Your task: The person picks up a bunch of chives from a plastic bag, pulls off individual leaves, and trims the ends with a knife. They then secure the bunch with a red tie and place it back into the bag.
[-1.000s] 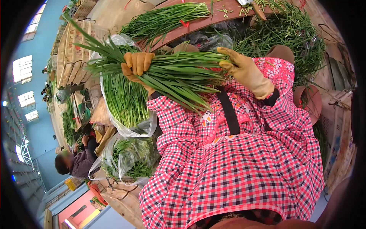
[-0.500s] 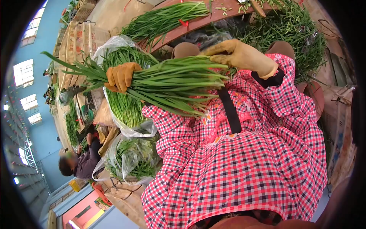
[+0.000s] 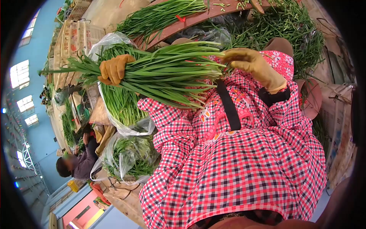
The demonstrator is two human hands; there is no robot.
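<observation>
My left hand (image 3: 116, 70), in a tan glove, is wrapped round a thick bunch of long green stalks (image 3: 167, 72) near its leafy end. The bunch lies sideways above my lap, its pale cut ends fanned out to the right. Beside those ends is my right hand (image 3: 255, 66), also gloved, with fingers curved and a gap between them and the thumb; nothing shows in it. Below the bunch, a clear plastic bag (image 3: 139, 128) holds more green stalks.
A reddish board (image 3: 190, 21) bears another bunch (image 3: 160, 17) with a red tie (image 3: 180, 18). Loose green trimmings (image 3: 282, 34) are heaped at upper right. A second bag of greens (image 3: 131, 156) stands at left. Farther off sits another person (image 3: 82, 162) in dark clothing.
My right hand has moved slightly right and down, away from the stalk ends, and its fingers have parted. The bunch and my left hand have shifted a little left and up.
</observation>
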